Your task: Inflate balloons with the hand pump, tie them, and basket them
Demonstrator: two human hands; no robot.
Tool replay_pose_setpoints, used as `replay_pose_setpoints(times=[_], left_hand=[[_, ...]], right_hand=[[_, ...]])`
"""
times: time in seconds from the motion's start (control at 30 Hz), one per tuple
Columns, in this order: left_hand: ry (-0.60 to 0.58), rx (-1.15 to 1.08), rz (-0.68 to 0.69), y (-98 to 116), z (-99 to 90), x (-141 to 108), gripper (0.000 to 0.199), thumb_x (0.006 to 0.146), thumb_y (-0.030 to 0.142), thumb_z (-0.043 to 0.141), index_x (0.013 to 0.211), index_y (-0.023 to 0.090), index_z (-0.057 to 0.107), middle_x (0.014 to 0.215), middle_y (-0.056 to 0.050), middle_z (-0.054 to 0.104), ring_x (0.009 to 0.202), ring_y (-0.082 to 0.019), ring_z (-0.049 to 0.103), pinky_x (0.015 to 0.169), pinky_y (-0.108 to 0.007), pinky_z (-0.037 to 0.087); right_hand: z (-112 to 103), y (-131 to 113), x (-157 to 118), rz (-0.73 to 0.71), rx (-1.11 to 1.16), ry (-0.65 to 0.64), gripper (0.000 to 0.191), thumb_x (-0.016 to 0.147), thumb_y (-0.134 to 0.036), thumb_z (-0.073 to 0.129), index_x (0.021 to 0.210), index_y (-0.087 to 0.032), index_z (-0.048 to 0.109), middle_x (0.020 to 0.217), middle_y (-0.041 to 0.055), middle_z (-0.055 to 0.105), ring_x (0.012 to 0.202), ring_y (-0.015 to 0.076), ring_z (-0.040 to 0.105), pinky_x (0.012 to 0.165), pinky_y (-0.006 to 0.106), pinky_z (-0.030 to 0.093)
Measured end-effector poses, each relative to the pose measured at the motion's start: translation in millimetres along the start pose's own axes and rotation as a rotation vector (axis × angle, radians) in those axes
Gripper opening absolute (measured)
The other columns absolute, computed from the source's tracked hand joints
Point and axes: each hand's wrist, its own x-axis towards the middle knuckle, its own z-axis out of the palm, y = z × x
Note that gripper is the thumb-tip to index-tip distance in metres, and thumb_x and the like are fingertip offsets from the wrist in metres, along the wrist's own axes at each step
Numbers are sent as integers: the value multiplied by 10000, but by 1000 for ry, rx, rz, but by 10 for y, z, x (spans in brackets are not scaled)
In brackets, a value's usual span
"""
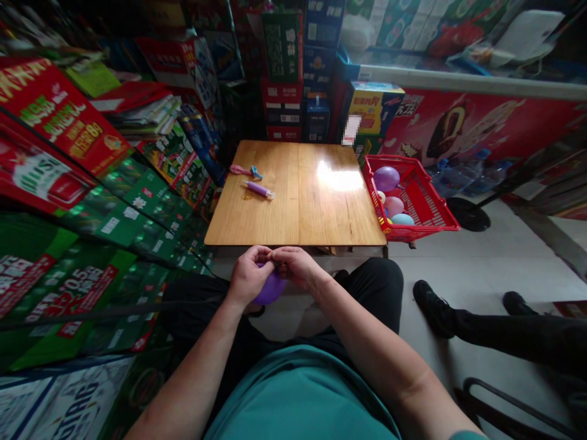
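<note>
A blown-up purple balloon (270,287) hangs under my two hands, just in front of the wooden table's near edge. My left hand (250,273) has its fingers pinched at the top of the balloon. Touching it from the right, my right hand (296,264) is closed at the same spot, around the balloon's neck. The neck itself is mostly hidden by the fingers. On the table (293,214) lie a purple hand pump (258,189), a pink deflated balloon (240,169) and a small blue piece (255,173).
A red basket (433,205) with several balloons, one purple (386,178), stands at the table's right. Stacked green cartons (114,214) rise at the left. Boxes (282,110) stand behind the table. Another person's legs (504,333) are at the right.
</note>
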Motion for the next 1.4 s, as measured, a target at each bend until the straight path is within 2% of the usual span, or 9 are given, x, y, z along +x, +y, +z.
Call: replay_pose_setpoints(times=[0.13,0.23,0.37,0.53,0.8,0.97,1.1,1.23,1.4], left_hand=[[-37,231,89,19,6,17,221,822,205,624,1022,183,716,982,-72,739,898,-223,681,798,-307,499],[-62,274,63,-17,0,62,162,857,255,613,914,177,743,908,-73,736,851,-228,665,753,-312,481],[-107,-70,-133,-83,-26,95,191,832,327,701,909,159,750,850,-71,731,762,-198,652,685,-287,480],[-158,-643,-376,-111,-71,47,246,689,228,858,896,157,747,782,-34,714,697,-125,639,700,-233,491],[-74,-826,-463,-147,-118,76,251,682,230,879,868,143,735,727,-33,704,657,-106,636,641,-196,486],[-27,-716,-318,-80,-65,77,204,731,252,845,874,158,735,863,-41,733,756,-117,653,727,-217,502],[-48,-416,-141,0,13,34,184,787,308,794,907,177,744,874,-47,737,796,-158,663,751,-253,501],[-139,-130,-32,78,23,22,199,817,342,747,939,187,767,912,-65,749,845,-211,679,799,-304,510],[-261,6,44,156,-33,10,218,821,284,707,1016,217,778,1040,-77,747,996,-248,676,911,-345,502]], right_hand=[[71,36,19,-127,-132,76,190,686,-297,759,779,-132,743,603,-16,581,504,73,381,479,231,238],[121,46,3,-234,-181,114,131,698,-266,714,712,-136,721,596,-12,578,532,85,409,504,236,267],[99,35,-35,-255,-102,129,120,717,-255,650,641,-167,621,560,-41,486,505,84,361,491,237,243],[5,-1,-70,-280,38,158,256,747,-296,633,590,-206,453,550,-58,381,484,86,281,470,246,215],[-34,-82,-120,-254,-374,144,299,767,-358,678,597,-197,493,547,-57,420,502,86,347,485,238,246],[-106,-160,-68,-51,-335,147,298,787,-348,649,586,-198,488,482,-64,407,430,76,317,423,237,209],[-139,-139,-5,22,-316,197,279,772,-325,674,584,-186,520,479,-55,443,412,75,356,391,224,228],[-170,-83,43,93,-224,226,294,776,-326,692,575,-179,535,460,-51,458,386,71,365,363,215,223],[-241,-18,78,171,-130,199,329,839,-370,663,606,-182,528,441,-48,456,368,76,373,356,205,236]])
